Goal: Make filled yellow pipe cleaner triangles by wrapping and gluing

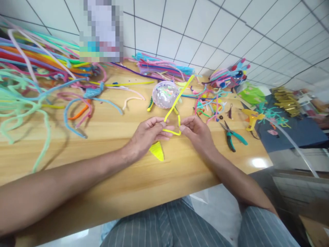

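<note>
A yellow pipe cleaner (179,98), bent into an angular loop with one long end rising to the upper right, is held between my two hands above the table. My left hand (151,132) pinches its left side between thumb and fingers. At the lower right bend, the thumb and fingers of my right hand (194,132) close on it. Just below my left hand lies a yellow wedge-shaped piece (157,151) with a ribbed surface. Beyond the loop sits a clear round container (166,94) with shiny bits in it, partly covering a tool with yellow-and-dark handles (150,104).
Pliers with teal handles (235,136) and a yellow glue gun (252,118) lie to the right. Bundles of coloured pipe cleaners (46,56) fill the far left, with loose green ones (46,133) nearer. Another bundle (164,67) rests by the tiled wall (205,31).
</note>
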